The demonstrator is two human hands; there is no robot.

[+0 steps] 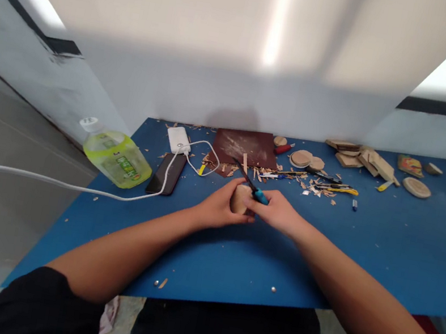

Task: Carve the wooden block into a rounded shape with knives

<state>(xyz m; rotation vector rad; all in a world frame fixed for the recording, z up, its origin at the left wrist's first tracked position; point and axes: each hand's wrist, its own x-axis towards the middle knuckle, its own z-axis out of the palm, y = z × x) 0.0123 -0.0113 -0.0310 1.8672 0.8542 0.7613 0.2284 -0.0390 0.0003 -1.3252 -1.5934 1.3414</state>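
1. Wood point(239, 200), a small pale block, sits between my hands above the near middle of the blue table point(383, 258).
2. My left hand point(216, 207) is curled around the block's left side, thumb on the near side and fingers on the far side.
3. My right hand point(279, 211) grasps the blue handle of a knife point(261, 196), and its thumb reaches onto the block. The dark blade points away from me and to the left; I cannot tell whether its edge touches the block.
4. Beyond my hands lies a brown sheet point(247, 142), with wood shavings point(223, 167) scattered along its near edge.
5. Right of the sheet I have round wooden discs point(301, 158), a yellow cutter point(342, 190) among more scraps, and a heap of wooden pieces point(373, 162) near the wall.
6. On my left, a bottle of yellow-green liquid point(118, 160) stands beside a dark phone point(167, 173); a white power bank point(176, 139) with a white cable point(73, 186) lies just beyond the phone.
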